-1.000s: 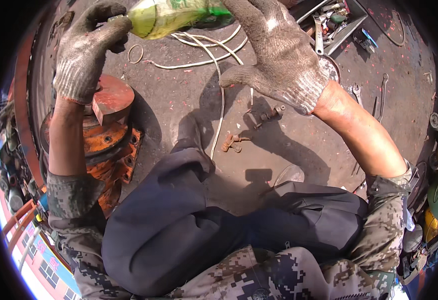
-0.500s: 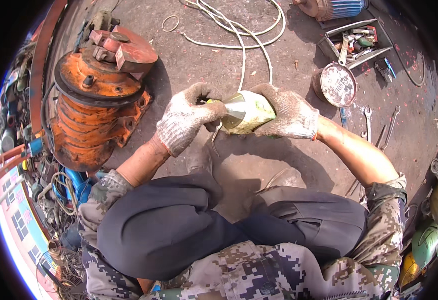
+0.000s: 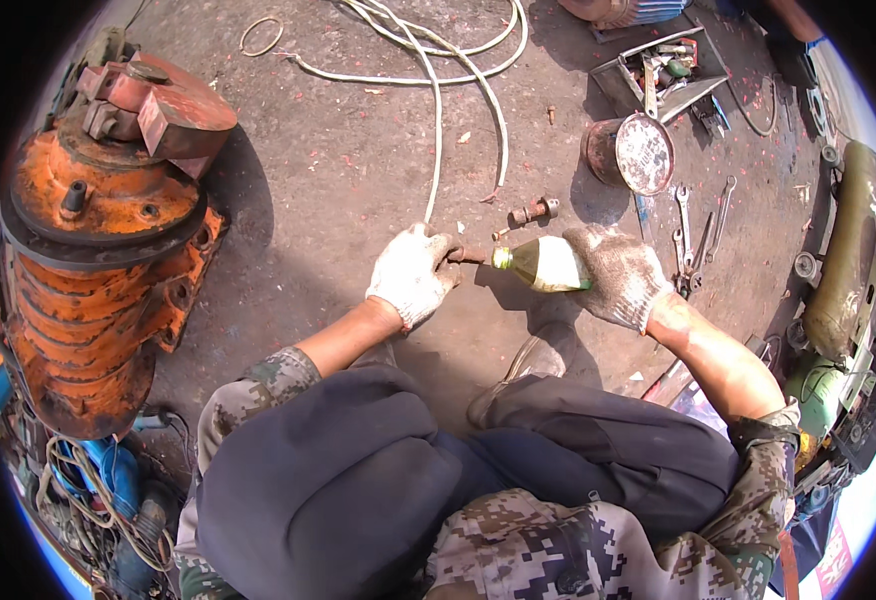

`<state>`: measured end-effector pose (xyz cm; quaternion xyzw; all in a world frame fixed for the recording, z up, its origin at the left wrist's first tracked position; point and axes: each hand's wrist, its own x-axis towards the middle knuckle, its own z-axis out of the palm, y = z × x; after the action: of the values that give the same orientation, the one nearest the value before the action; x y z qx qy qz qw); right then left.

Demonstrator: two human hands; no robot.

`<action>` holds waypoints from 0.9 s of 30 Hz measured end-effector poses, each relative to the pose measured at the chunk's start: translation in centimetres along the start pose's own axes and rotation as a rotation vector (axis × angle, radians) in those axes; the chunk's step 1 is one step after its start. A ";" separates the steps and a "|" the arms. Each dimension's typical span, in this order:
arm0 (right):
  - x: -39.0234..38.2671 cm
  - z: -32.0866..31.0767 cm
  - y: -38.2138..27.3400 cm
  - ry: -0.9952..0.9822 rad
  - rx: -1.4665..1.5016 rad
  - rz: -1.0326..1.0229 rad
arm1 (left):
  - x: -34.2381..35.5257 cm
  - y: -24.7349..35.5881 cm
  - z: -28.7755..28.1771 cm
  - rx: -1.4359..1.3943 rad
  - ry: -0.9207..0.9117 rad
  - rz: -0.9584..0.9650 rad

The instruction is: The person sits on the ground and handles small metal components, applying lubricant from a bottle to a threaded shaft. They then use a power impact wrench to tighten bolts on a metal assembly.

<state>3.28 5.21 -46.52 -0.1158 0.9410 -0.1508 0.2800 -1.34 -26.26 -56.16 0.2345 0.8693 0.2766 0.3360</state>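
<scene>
— What have you got there?

— A small bottle [image 3: 548, 264] of yellowish liquid lies tipped sideways in my right hand [image 3: 620, 275], fingers wrapped tight around its base. Its mouth points at a rusty bolt [image 3: 466, 256], which my left hand [image 3: 413, 275] pinches, fingers closed on it.

— Anything hard to see?

— The glove hides most of the bolt, and whether liquid flows I cannot tell.

— Room around you?

— Bare concrete floor [image 3: 338, 190] ahead; a white cable [image 3: 436, 130] runs just beyond my left hand, wrenches [image 3: 698, 235] lie right, an orange machine [image 3: 98, 250] stands well left.
</scene>
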 end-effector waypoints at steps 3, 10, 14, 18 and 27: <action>1.3 0.4 -1.7 -0.087 -0.058 0.028 | 0.2 -0.2 0.2 -0.043 0.069 -0.015; 3.5 0.7 -4.4 -0.113 -0.242 -0.026 | -0.3 -2.1 1.0 -0.125 0.068 0.021; 2.7 -0.7 -4.8 -0.141 -0.293 -0.011 | -1.6 -3.3 1.7 -0.181 0.145 0.079; 2.0 -1.0 -4.7 -0.149 -0.287 0.005 | -1.4 -4.0 2.0 -0.181 0.224 0.232; 2.1 -1.0 -6.0 -0.134 -0.360 0.042 | -1.7 -2.6 -0.9 -0.209 0.062 0.019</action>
<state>1.77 -0.82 -44.67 -0.1539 0.9343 0.0341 0.3197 -1.41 -29.47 -56.51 0.1978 0.8433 0.3761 0.3289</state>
